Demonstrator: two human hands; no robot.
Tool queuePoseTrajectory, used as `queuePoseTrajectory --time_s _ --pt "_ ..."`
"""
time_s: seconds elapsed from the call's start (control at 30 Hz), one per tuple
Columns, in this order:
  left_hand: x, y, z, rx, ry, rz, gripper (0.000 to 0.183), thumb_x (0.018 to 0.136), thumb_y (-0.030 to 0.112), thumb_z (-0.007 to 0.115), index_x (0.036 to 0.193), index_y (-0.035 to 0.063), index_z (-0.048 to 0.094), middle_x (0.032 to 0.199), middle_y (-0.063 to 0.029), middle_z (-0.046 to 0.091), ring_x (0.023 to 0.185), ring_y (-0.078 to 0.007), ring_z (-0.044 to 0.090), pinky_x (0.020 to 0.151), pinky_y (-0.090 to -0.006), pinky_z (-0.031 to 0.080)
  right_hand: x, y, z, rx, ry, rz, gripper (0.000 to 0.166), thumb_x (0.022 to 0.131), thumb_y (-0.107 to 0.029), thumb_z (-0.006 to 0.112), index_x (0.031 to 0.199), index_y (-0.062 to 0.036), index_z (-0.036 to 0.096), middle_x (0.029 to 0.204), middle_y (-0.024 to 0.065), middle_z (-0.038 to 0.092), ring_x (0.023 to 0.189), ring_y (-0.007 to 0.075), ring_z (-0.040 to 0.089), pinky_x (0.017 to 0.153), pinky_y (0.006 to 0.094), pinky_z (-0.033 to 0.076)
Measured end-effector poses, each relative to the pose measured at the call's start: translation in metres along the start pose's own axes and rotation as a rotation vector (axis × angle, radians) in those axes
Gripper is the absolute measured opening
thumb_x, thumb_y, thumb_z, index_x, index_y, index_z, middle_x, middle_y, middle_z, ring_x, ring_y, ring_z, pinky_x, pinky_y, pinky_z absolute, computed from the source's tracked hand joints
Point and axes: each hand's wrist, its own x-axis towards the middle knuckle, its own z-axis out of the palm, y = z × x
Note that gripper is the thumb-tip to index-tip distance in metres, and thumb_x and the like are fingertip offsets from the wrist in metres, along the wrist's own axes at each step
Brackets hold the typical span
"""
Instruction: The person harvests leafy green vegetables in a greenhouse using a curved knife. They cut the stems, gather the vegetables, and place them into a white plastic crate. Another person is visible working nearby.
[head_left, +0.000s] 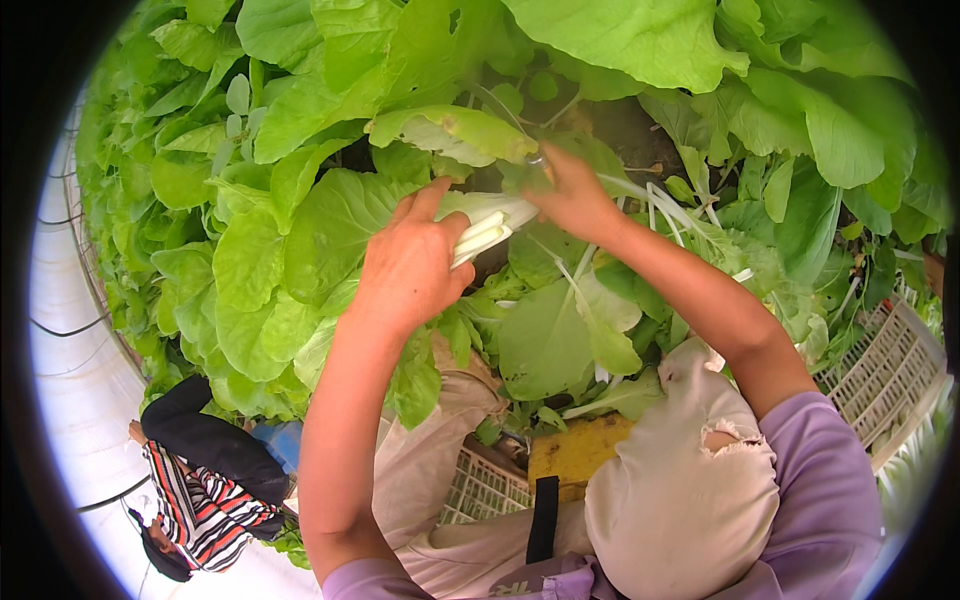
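Note:
Leafy greens with pale stems grow thickly in front of me. My left hand is closed around the white stalks of a leafy green, whose cut-looking ends show between thumb and fingers. Just right of it, my right hand grips a small tool with a metal part, perhaps a knife; its blade is mostly hidden by leaves. A yellowing leaf lies over the tool's front. Loose leaves with pale stems lie below the hands, near my knees.
A plastic crate stands at the right and another crate lies between my legs, beside a yellow block. At lower left another person in a striped top is near white sheeting. Tall leaves overhang the far side.

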Motion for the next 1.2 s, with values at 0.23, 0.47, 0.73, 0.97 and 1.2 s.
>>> queuePoseTrajectory --time_s 0.23,0.47,0.73,0.97,1.2 --pt "0.016 -0.002 0.036 -0.008 -0.148 0.042 0.026 0.061 0.009 0.064 0.086 0.0079 0.057 0.106 -0.0084 0.049 0.095 -0.0269 0.051 0.068 -0.0362 0.048 -0.020 -0.026 -0.025 0.610 -0.008 0.291 0.038 0.075 -0.004 0.055 0.110 0.0006 0.042 0.091 0.0133 0.058 0.054 0.0115 0.051 0.048 0.0215 0.043" --pt "-0.042 0.064 0.015 0.217 0.272 0.191 0.022 0.057 0.005 0.057 0.078 0.0082 0.051 0.099 -0.0091 0.046 0.082 -0.0239 0.051 0.055 -0.0306 0.048 -0.065 -0.027 -0.094 -0.716 0.250 -0.329 0.038 0.073 -0.012 0.064 0.107 -0.0016 0.050 0.091 0.0094 0.058 0.082 0.0188 0.055 0.073 0.0304 0.044" --pt "-0.080 0.133 -0.042 0.167 0.570 0.227 0.030 0.054 0.008 0.066 0.082 0.0084 0.057 0.109 -0.0106 0.047 0.086 -0.0263 0.051 0.059 -0.0315 0.048 -0.126 -0.156 -0.098 -0.147 -0.229 -0.529 0.043 0.060 -0.020 0.076 0.095 -0.0063 0.056 0.078 -0.0005 0.055 0.048 0.0073 0.033 0.048 0.0232 0.033" --pt "-0.125 0.170 -0.093 -0.215 0.471 0.199 0.031 0.059 0.008 0.067 0.089 0.0067 0.057 0.113 -0.0111 0.046 0.087 -0.0287 0.054 0.068 -0.0336 0.047 -0.156 -0.248 -0.087 -0.432 -0.159 -0.892 0.031 0.065 -0.013 0.067 0.089 -0.0051 0.051 0.067 0.0099 0.055 0.058 0.0263 0.055 0.051 0.0317 0.043" --pt "-0.160 0.159 -0.119 -0.517 0.333 0.210 0.019 0.062 0.001 0.060 0.081 0.0033 0.058 0.097 -0.0032 0.052 0.079 -0.0150 0.052 0.069 -0.0261 0.043 -0.191 -0.308 -0.087 -0.751 -0.359 -0.731 0.023 0.063 -0.008 0.058 0.085 -0.0030 0.052 0.058 0.0108 0.052 0.056 0.0287 0.053 0.054 0.0367 0.042"
